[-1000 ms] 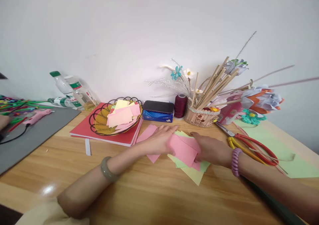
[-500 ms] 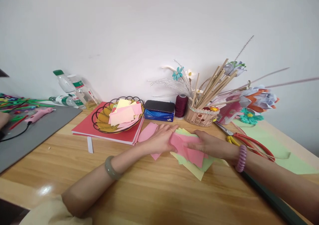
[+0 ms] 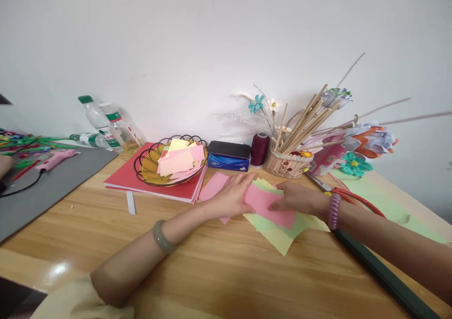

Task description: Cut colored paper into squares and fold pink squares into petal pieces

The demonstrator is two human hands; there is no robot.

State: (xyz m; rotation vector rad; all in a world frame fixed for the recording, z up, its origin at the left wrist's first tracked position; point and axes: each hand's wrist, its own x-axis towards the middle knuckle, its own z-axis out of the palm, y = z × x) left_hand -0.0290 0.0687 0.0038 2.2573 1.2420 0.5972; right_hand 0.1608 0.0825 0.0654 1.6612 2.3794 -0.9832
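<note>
My right hand [image 3: 300,199] grips a pink paper slip [image 3: 270,207], thumb on top and fingers hidden beneath. My left hand [image 3: 233,197] is closed at the left end of the same slip, its fingers bent and its thumb at the paper's edge. Underneath lie fanned yellow and green paper sheets [image 3: 282,241] on the table. Another piece of pink paper [image 3: 213,186] sticks out on the far side of my left hand and is partly covered by it.
A wicker basket [image 3: 148,168] of paper slips sits on red paper [image 3: 123,180]. Behind my hands stand a blue tissue pack [image 3: 228,162], a thread spool [image 3: 259,149] and a decorated pot [image 3: 284,163] of sticks. Scissors [image 3: 360,201] and a dark green bar [image 3: 381,274] lie at right.
The pink slips between my hands have shifted and now show as one flatter piece. My right hand has moved slightly, and the view has turned a little.
</note>
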